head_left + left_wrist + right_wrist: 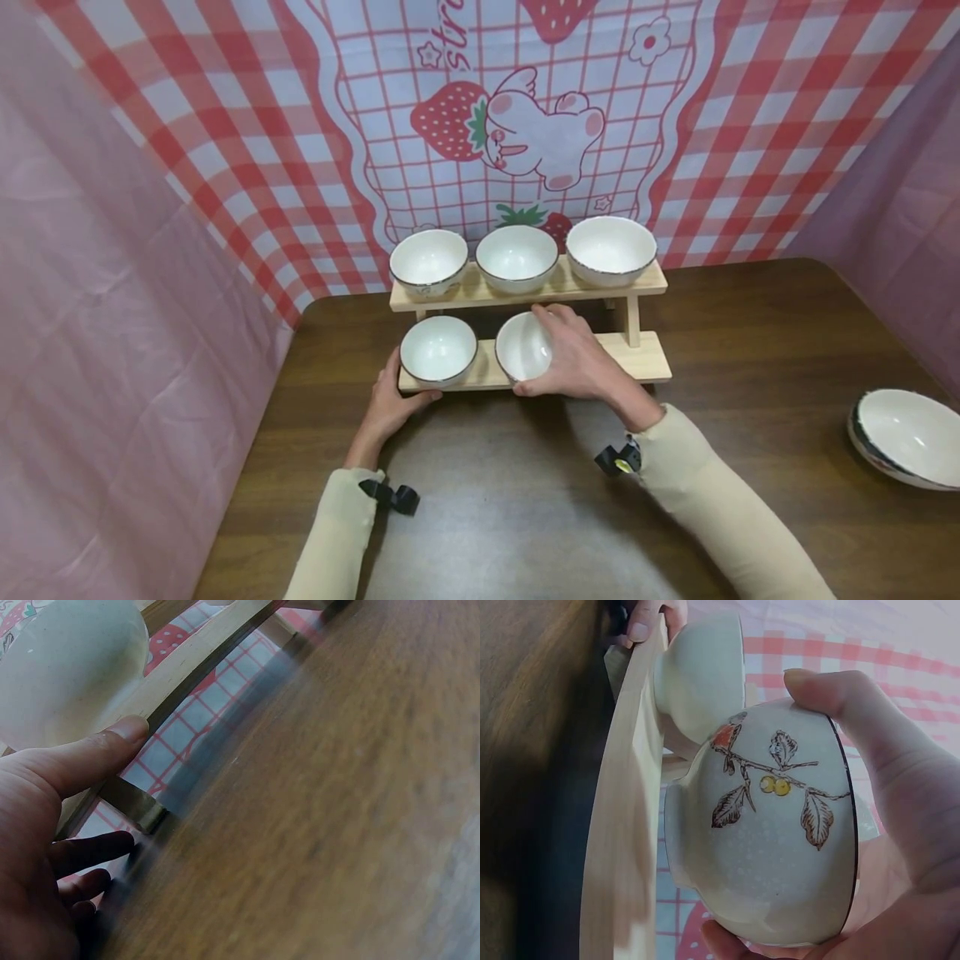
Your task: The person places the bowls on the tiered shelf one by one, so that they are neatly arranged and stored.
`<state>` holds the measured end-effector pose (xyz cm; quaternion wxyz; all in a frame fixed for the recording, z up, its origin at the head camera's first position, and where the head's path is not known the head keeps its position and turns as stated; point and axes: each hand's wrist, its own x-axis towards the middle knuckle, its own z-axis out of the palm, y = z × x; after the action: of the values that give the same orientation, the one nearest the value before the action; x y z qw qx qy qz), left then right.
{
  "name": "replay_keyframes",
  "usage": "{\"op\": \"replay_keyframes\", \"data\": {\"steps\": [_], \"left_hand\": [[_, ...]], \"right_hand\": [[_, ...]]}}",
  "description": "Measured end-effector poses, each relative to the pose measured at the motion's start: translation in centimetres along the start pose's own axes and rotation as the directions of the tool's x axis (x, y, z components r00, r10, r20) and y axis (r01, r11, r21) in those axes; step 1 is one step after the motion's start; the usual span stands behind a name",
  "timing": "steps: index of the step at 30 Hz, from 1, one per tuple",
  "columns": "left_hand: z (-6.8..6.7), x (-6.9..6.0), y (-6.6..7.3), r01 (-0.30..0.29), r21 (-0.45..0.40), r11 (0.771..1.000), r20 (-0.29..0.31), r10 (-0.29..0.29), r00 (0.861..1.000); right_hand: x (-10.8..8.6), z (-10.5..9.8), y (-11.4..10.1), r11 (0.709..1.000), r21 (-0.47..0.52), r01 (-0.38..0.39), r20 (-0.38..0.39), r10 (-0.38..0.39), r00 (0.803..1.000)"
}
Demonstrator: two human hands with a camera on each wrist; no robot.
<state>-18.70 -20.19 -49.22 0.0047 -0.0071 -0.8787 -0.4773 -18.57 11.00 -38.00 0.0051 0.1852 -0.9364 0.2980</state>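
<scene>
In the head view, my right hand (576,354) holds a white bowl (521,348) over the middle of the lower board of a two-tier wooden stand (648,358). Seen from the right wrist, this bowl (780,840) has a branch with leaves and yellow berries painted on its side, and thumb and fingers span it. Its foot is close to the board; whether they touch I cannot tell. My left hand (387,404) grips the board's left end, its thumb along the front edge in the left wrist view. Beside it, another white bowl (438,350) sits upright on that board.
Along the upper board stand a left bowl (429,260), a middle bowl (517,257) and a right bowl (611,248). Another bowl (911,437) lies far right on the wooden table (772,350). A checked strawberry cloth (247,142) hangs behind the stand.
</scene>
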Motion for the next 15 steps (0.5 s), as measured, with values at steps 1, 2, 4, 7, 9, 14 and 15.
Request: {"op": "replay_keyframes", "data": {"steps": [1,2,4,7,9,14,15], "left_hand": [[0.0,0.0,0.0,0.000,-0.004,1.000,0.000,0.000,1.000],[0.0,0.0,0.0,-0.001,-0.004,1.000,-0.001,0.001,1.000],[0.0,0.0,-0.1,-0.008,-0.002,1.000,-0.003,0.008,1.000],[0.0,0.0,-0.1,-0.021,-0.006,1.000,-0.005,0.021,1.000],[0.1,0.0,-0.1,-0.027,-0.005,1.000,-0.005,0.027,1.000],[0.0,0.1,-0.2,-0.019,-0.006,1.000,-0.002,0.019,1.000],[0.0,0.1,-0.3,-0.017,-0.005,1.000,-0.001,0.017,1.000]], "right_hand": [[0.1,0.1,0.0,1.000,0.001,-0.001,0.001,0.001,1.000],[0.1,0.1,0.0,1.000,0.002,0.000,0.002,0.000,1.000],[0.3,0.3,0.0,1.000,0.001,0.005,0.002,-0.005,1.000],[0.5,0.6,0.1,1.000,0.001,0.013,-0.002,-0.013,1.000],[0.6,0.7,0.2,1.000,0.000,0.016,-0.004,-0.016,1.000],[0.8,1.1,0.2,1.000,0.006,0.016,-0.009,-0.016,1.000],[0.9,1.1,0.2,1.000,0.008,0.017,-0.010,-0.017,1.000]]}}
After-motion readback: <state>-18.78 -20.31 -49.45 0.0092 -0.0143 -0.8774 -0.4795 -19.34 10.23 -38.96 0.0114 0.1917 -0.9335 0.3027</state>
